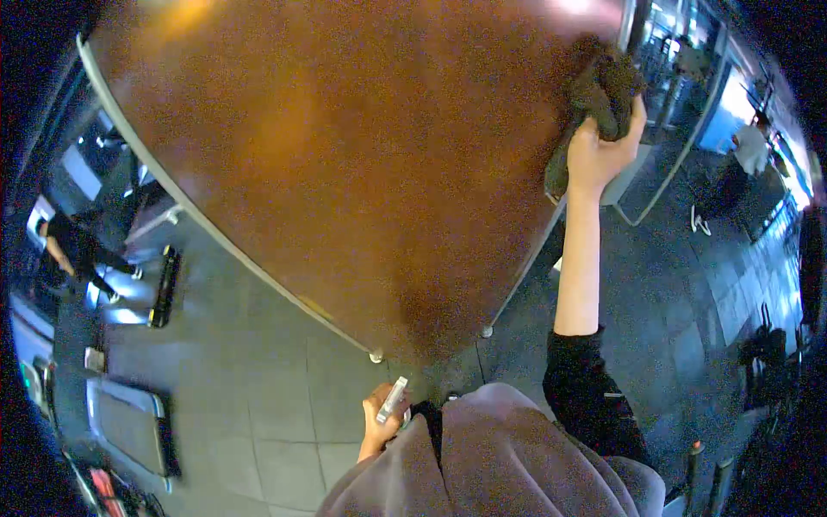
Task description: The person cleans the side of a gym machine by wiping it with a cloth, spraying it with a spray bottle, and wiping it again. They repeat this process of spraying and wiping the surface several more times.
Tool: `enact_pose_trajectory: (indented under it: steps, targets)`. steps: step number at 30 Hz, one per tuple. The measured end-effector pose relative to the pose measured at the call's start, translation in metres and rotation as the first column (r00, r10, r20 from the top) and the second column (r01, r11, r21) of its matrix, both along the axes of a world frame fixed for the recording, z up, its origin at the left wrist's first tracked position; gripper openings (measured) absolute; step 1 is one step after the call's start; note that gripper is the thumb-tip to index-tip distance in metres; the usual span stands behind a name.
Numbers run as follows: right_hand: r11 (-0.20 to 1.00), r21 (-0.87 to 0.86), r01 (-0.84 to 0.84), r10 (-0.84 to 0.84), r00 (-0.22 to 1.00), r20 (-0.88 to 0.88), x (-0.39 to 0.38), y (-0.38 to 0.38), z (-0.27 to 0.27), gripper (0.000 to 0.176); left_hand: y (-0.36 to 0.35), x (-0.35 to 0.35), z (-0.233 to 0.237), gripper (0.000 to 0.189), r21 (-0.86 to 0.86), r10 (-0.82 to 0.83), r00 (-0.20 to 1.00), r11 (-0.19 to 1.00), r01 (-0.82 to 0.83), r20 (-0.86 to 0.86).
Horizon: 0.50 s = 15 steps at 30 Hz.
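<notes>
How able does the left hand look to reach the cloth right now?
Probably not: the left hand sits close in, holding a small pale object, while the cloth is farther out against the brown panel, grasped by the right hand.

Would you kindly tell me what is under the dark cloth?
The brown panel shows beside the dark cloth, which the right hand holds near the panel's edge; the surface directly beneath is covered and cannot be seen.

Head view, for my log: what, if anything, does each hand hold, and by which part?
Right hand: dark cloth, by its bunched part. Left hand: small pale object; exact hold unclear.
</notes>
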State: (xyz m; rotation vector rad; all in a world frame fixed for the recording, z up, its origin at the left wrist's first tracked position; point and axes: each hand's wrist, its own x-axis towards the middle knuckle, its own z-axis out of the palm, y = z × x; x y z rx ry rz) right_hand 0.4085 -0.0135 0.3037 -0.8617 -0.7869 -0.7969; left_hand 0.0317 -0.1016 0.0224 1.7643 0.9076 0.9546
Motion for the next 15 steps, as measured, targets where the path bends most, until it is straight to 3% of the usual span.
enact_pose_trajectory:
  steps: [2, 4, 6, 8, 10, 12, 13, 15]
  targets:
    - [0.979, -0.134, 0.153, -0.172, 0.975, -0.139, 0.041, 0.002, -0.038, 0.048, 0.0, -0.002, 0.004, 0.011, -0.155, 0.021, 0.999, 0.988, -0.025, -0.024]
    - [0.988, -0.129, 0.085, -0.119, 0.949, -0.293, 0.056, 0.005, -0.093, 0.046, 0.002, -0.006, -0.011, 0.012, -0.173, 0.018, 0.997, 0.985, -0.03, -0.07]
    - [0.974, -0.199, 0.111, -0.177, 0.919, -0.353, 0.045, 0.001, -0.13, 0.044, 0.008, -0.011, -0.033, 0.013, -0.226, -0.019, 0.999, 0.974, 0.026, 0.029]
    - [0.992, -0.115, -0.056, -0.005, 0.885, -0.465, 0.037, 0.0, -0.152, 0.042, 0.013, -0.012, -0.023, 0.014, -0.198, -0.067, 0.998, 0.978, 0.063, -0.015]
    - [0.994, -0.107, -0.029, -0.021, 0.896, -0.443, 0.025, -0.005, -0.135, 0.042, 0.018, -0.009, 0.017, 0.016, -0.447, -0.159, 0.963, 0.893, 0.047, -0.217]
    - [0.989, -0.139, -0.05, -0.007, 0.923, -0.384, 0.01, -0.013, -0.1, 0.043, 0.03, -0.024, -0.053, 0.017, -0.355, -0.17, 0.98, 0.914, 0.197, 0.104]
    - [0.994, -0.099, -0.042, 0.002, 0.928, -0.374, -0.006, -0.017, -0.078, 0.043, 0.032, -0.022, -0.042, 0.017, -0.29, -0.2, 0.978, 0.934, 0.211, 0.068]
    - [0.989, -0.086, 0.117, -0.138, 0.945, -0.298, -0.033, -0.016, -0.054, 0.049, 0.037, -0.019, -0.026, 0.018, -0.219, -0.245, 0.969, 0.944, 0.245, 0.025]
